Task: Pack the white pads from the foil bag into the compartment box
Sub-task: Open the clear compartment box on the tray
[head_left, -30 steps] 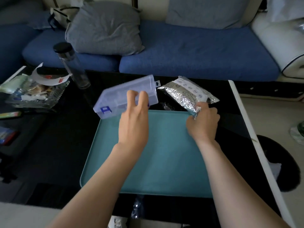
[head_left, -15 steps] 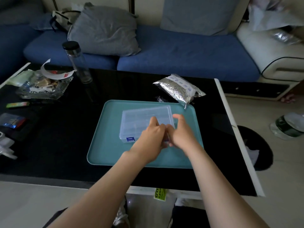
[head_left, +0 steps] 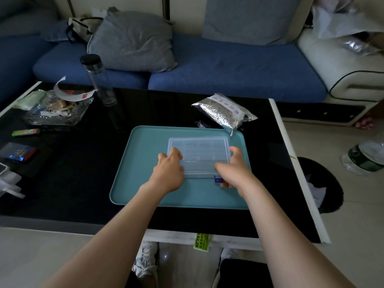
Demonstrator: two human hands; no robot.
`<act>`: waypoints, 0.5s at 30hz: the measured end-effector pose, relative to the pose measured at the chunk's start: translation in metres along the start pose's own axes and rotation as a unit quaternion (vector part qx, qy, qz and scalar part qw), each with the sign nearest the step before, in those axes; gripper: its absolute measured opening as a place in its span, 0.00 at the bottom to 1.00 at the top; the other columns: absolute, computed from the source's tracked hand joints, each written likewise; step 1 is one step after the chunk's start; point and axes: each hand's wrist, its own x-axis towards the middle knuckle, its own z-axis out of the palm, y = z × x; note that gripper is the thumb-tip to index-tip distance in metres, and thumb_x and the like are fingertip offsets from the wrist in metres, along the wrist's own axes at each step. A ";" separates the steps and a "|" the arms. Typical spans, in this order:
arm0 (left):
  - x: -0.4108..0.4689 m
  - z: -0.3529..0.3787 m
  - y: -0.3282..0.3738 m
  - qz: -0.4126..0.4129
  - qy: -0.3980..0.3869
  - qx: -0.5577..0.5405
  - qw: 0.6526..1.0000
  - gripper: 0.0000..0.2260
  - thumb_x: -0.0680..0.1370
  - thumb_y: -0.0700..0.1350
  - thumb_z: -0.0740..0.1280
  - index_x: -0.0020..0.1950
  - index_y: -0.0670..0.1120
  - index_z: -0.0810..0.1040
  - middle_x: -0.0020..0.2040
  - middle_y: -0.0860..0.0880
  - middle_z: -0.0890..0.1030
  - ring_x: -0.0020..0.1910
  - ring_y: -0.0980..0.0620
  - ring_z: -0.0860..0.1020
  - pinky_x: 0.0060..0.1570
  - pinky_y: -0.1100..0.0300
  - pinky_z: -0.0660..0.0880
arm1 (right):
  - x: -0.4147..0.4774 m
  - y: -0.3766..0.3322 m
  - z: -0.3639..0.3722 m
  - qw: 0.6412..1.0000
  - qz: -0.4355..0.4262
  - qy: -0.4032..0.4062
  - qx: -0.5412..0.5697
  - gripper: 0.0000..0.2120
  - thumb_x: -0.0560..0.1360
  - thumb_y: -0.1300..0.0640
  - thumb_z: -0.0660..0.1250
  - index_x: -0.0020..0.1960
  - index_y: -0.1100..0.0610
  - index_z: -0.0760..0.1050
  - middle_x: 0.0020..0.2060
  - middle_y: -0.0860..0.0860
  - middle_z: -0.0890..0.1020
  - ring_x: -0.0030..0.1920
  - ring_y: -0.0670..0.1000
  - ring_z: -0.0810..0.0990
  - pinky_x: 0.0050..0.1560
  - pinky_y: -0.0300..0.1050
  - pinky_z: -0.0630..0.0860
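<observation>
A clear plastic compartment box (head_left: 199, 154) lies flat and closed on the teal tray (head_left: 141, 163). My left hand (head_left: 169, 172) grips its near left corner, fingers curled over the lid. Over on the box's near right corner, my right hand (head_left: 232, 169) holds on by the blue latch (head_left: 218, 180). The silver foil bag (head_left: 225, 113) lies on the black table just behind the tray's far right corner, apart from both hands. No white pads are visible.
A tall clear bottle (head_left: 99, 80) with a black cap stands at the back left. Beside it sits a glass dish of scraps (head_left: 56, 111). Small packets (head_left: 18, 152) lie at the left edge. A blue sofa runs behind the table; a dark bin (head_left: 320, 183) stands at its right.
The box has come down from my raised left hand onto the tray. My right hand left the foil bag. Both hands have spread from the box's near middle to its near corners.
</observation>
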 end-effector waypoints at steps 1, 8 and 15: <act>0.000 0.000 0.001 0.001 -0.001 -0.015 1.000 0.15 0.84 0.40 0.61 0.70 0.48 0.67 0.64 0.42 0.66 0.49 0.40 0.77 0.56 0.51 0.73 | -0.001 0.000 0.000 1.000 -0.003 0.001 -0.005 0.32 0.74 0.61 0.66 0.71 0.40 0.57 0.53 0.50 0.81 0.45 0.54 0.83 0.39 0.50 0.84; -0.002 0.002 0.011 0.032 -0.050 -0.101 0.993 0.29 0.83 0.36 0.62 0.82 0.55 0.62 0.76 0.44 0.60 0.56 0.47 0.71 0.52 0.60 0.72 | -0.009 0.009 -0.015 0.987 -0.044 0.035 -0.153 0.41 0.75 0.66 0.68 0.81 0.51 0.52 0.51 0.53 0.79 0.51 0.58 0.83 0.47 0.50 0.81; 0.003 0.002 0.009 0.018 -0.068 -0.078 0.994 0.37 0.81 0.36 0.67 0.85 0.56 0.56 0.81 0.45 0.55 0.73 0.42 0.67 0.56 0.61 0.73 | -0.015 0.015 -0.021 0.977 -0.057 0.070 -0.194 0.34 0.75 0.65 0.71 0.75 0.52 0.58 0.54 0.54 0.78 0.48 0.57 0.78 0.46 0.47 0.75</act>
